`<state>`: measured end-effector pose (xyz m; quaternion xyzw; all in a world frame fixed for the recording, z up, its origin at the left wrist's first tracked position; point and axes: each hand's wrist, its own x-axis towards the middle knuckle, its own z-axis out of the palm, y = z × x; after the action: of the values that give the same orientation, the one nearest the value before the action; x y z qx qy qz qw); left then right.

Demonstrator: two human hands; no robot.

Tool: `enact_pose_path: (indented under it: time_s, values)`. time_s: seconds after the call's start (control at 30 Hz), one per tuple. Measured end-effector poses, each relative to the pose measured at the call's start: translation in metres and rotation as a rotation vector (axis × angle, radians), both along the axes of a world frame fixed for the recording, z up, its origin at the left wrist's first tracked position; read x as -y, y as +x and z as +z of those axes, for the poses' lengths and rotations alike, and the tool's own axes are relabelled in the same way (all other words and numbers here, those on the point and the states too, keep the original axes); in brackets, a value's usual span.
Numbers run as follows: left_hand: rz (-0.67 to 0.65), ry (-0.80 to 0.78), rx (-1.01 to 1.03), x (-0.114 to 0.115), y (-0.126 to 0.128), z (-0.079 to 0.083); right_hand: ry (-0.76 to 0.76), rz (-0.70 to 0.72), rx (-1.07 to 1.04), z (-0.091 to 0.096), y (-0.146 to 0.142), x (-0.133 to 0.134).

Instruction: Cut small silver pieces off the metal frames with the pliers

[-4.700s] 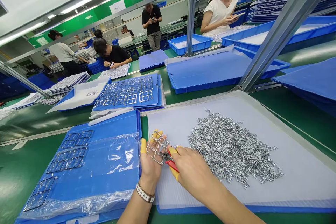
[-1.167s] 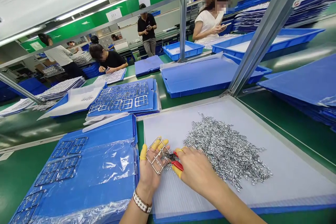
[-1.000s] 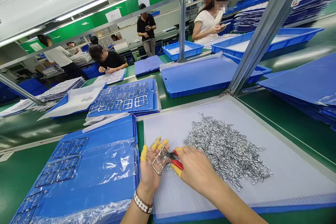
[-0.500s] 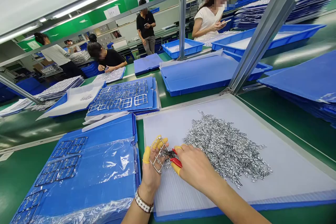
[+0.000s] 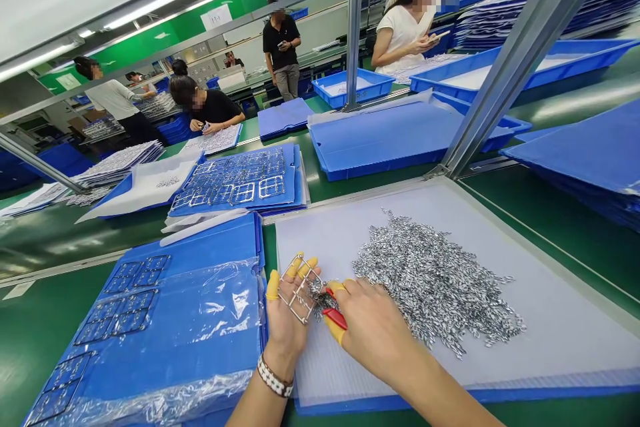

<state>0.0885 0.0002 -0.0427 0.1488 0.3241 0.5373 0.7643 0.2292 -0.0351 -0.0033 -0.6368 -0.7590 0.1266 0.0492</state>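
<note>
My left hand (image 5: 286, 333), palm up with yellow finger cots, holds a small silver grid-like metal frame (image 5: 299, 292) tilted across its fingers. Yellow cots also cover fingertips of my right hand (image 5: 375, 328), which is closed around red-handled cutting pliers (image 5: 335, 318). The pliers' jaws are at the right side of the frame, too small to make out clearly. Small metal pieces lie just under the jaws, beside my left fingers. Right of both hands, a large heap of small silver metal pieces (image 5: 430, 273) lies on a white sheet (image 5: 505, 227).
Blue sheets (image 5: 210, 353) on the left carry several dark grid frames (image 5: 117, 317) and clear plastic film. More frames (image 5: 245, 193) lie on a stack farther back. A metal post (image 5: 515, 67) slants up at the right, near blue trays (image 5: 380, 140). Several people are in the background.
The metal frame has turned and tilted slightly in my left hand. The pliers stay beside it. The whole view has shifted a little.
</note>
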Motion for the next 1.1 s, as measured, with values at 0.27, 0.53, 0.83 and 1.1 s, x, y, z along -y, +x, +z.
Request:
enact_pose_path:
  time_s: [0.27,0.53,0.83,1.1]
  values:
    - [0.017,0.033,-0.048,0.001,0.001,-0.004,0.016,0.029,-0.041,-0.011,-0.01,0.001]
    - [0.042,0.038,-0.085,0.001,0.003,-0.011,-0.025,0.035,0.001,-0.006,-0.013,0.0]
    - [0.02,0.105,-0.156,0.006,0.008,-0.008,0.063,-0.016,-0.012,-0.015,0.014,0.013]
    - [-0.235,0.505,-0.43,0.025,0.008,0.001,0.602,0.046,-0.286,-0.053,0.063,0.014]
